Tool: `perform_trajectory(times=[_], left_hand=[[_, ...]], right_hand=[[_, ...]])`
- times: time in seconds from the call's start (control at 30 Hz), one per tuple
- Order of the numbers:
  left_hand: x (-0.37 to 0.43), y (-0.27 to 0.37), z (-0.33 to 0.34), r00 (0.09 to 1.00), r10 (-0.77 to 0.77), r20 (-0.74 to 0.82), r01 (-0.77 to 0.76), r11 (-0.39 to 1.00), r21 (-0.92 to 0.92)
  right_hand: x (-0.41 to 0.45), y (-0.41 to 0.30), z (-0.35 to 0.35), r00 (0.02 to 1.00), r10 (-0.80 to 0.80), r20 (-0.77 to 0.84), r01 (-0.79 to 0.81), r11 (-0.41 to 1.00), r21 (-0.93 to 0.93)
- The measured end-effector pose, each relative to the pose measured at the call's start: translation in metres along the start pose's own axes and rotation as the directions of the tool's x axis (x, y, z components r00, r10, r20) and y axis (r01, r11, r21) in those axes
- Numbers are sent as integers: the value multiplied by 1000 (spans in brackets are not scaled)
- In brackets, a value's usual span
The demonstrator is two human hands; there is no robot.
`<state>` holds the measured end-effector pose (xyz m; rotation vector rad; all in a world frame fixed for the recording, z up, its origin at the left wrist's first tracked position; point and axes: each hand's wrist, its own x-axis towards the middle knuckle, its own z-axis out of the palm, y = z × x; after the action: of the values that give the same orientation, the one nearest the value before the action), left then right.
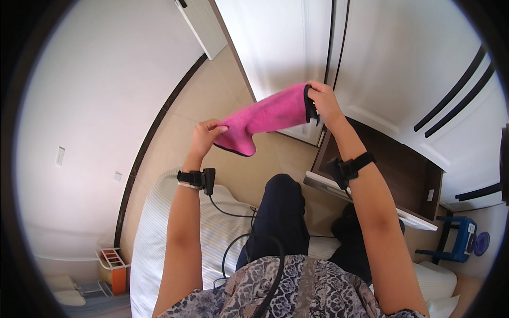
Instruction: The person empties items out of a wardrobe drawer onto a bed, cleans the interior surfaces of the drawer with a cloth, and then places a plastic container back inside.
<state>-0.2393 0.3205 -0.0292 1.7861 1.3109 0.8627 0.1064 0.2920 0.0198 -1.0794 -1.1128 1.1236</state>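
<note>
A pink fabric piece with black edging [276, 111] stretches between my hands in mid-air, above the tiled floor. Its exact kind is unclear. My left hand [204, 137] pinches the nearer, left end, and below that grip a corner of the fabric hangs down. At the other end, my right hand [325, 102] grips the black-trimmed edge, where a small dark strap or tab dangles. Below my right forearm a pulled-out drawer [389, 175] shows its dark brown inside, partly hidden by that arm.
White wardrobe doors [381, 59] with long black handles rise ahead and to the right. A striped bed sheet [159, 238] lies under and beside my legs. A blue plastic stool [459, 238] stands at right. Cables run from my wrist bands across my lap.
</note>
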Motion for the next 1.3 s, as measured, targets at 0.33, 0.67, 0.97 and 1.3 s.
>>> perform_trajectory(times=[0.33,0.67,0.97,1.3], left_hand=[[10,40,25,994,28,102,-26,999,-19],[2,85,85,908,-220,355,409,296,-863],[-19,144,133,883,-76,463,382,689,-616],[-11,121,226,951,114,289,-94,992,-80]], right_hand=[[-14,17,-33,974,174,-147,-120,940,319],[-78,3,9,886,-64,460,52,998,39],[-125,51,-10,821,296,488,-567,324,757],[-224,-12,-201,849,359,-388,-5,739,673]])
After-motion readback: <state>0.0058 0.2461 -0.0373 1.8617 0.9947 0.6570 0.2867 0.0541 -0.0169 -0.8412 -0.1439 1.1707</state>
